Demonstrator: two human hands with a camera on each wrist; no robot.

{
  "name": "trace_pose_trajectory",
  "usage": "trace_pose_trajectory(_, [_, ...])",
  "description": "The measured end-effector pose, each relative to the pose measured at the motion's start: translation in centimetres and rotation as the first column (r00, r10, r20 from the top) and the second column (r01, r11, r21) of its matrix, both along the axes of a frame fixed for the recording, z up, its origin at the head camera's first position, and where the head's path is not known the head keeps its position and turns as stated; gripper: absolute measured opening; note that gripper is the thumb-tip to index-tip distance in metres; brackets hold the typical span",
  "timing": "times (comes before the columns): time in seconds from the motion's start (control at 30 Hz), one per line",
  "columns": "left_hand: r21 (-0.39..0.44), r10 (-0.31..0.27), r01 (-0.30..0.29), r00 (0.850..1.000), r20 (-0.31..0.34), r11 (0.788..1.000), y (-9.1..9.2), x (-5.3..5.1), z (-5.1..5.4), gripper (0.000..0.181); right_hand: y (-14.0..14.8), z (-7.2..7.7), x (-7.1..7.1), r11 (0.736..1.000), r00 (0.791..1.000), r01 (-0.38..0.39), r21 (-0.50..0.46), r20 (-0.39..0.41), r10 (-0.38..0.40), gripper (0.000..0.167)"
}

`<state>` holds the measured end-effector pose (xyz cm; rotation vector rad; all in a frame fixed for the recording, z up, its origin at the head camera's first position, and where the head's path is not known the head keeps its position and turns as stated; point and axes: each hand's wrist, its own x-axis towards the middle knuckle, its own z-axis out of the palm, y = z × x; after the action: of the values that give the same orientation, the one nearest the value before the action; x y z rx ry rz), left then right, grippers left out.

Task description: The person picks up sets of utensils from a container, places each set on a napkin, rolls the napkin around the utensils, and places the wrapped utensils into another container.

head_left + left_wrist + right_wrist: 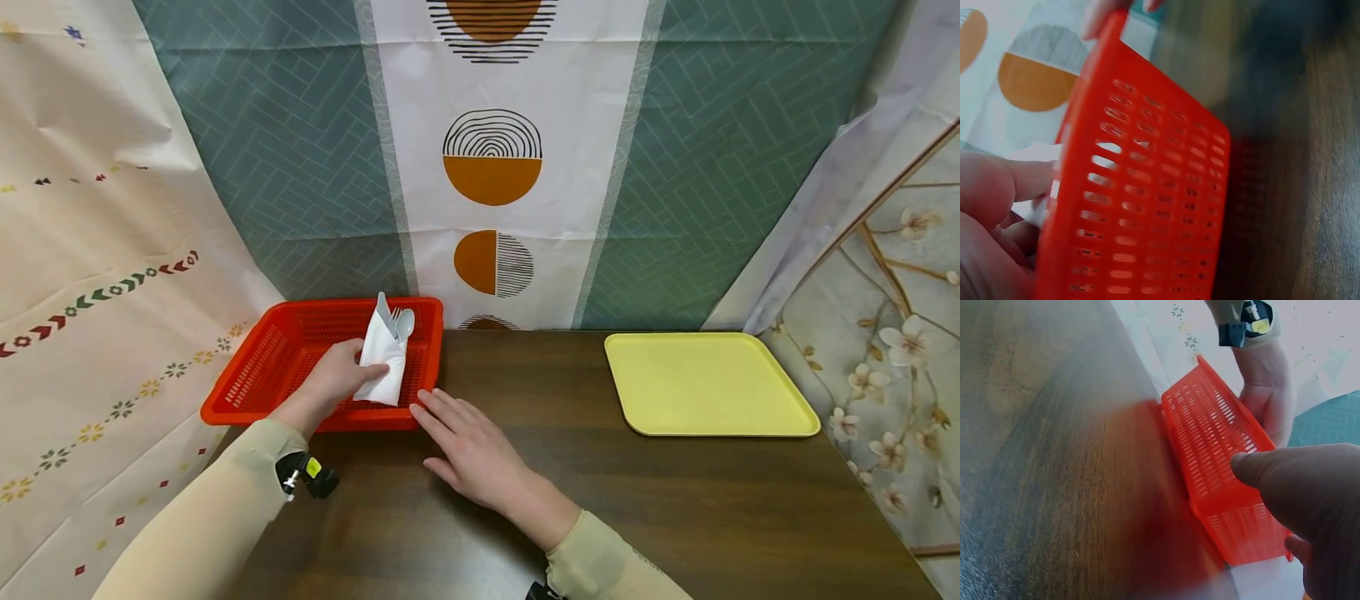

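My left hand (337, 372) holds a folded white napkin (386, 367), thumb across its front, inside a red plastic basket (258, 414). From the napkin's top stick out a fork (396, 315), a spoon (405, 323) and a pale, pointed piece that may be a knife or a napkin corner. My right hand (476, 450) lies with fingers extended at the basket's front right corner, fingertips at the rim. In the left wrist view, the slotted basket wall (1141, 206) hides most of the napkin. In the right wrist view, the right thumb (1257, 467) is beside the wall.
A yellow tray (712, 383) lies on the right of the dark wooden table (525, 375). Patterned cloths hang behind the table and along both sides. The basket stands at the back left, close to the left cloth (142, 333).
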<state>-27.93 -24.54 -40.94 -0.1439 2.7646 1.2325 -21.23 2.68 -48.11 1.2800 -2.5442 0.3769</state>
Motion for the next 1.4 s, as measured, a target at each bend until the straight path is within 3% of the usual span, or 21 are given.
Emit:
trace_pose_trajectory(0.27, [-0.066, -0.005, 0.01, 0.997, 0.075, 0.998, -0.2, -1.4, -1.1, 0.069, -0.1, 0.1, 0.1, 1.0, 1.0, 0.002, 0.005, 0.004, -0.002, 0.083])
trace_pose_trajectory(0.53, [-0.131, -0.044, 0.063, 0.989, 0.141, 0.989, -0.2, -2.7, -2.1, 0.066, 0.0, 0.0, 0.1, 1.0, 1.0, 0.0, 0.01, -0.013, 0.0, 0.08])
trace_pose_trajectory(0.77, [-0.064, -0.061, 0.077, 0.973, 0.225, 0.995, 0.0, -3.4, -3.0, 0.065, 0.0, 0.1, 0.1, 1.0, 1.0, 0.0, 0.012, -0.023, 0.0, 0.081])
trace_pose_trajectory(0.93, [-0.017, -0.061, 0.068, 0.959, 0.278, 0.998, 0.1, -3.5, -3.0, 0.062, 0.0, 0.2, 0.2, 1.0, 1.0, 0.003, 0.023, -0.008, -0.003, 0.081])
trace_pose_trajectory(1.17, [-0.032, -0.083, 0.097, 0.952, 0.295, 0.995, 0.2, -3.8, -3.3, 0.065, 0.1, 0.2, 0.2, 1.0, 1.0, 0.008, 0.023, -0.002, -0.008, 0.082])
trace_pose_trajectory(1.4, [-0.086, -0.053, 0.082, 0.953, 0.299, 0.993, 0.4, -4.1, -3.5, 0.057, -0.1, 0.1, 0.1, 1.0, 1.0, 0.003, 0.014, -0.001, -0.003, 0.082])
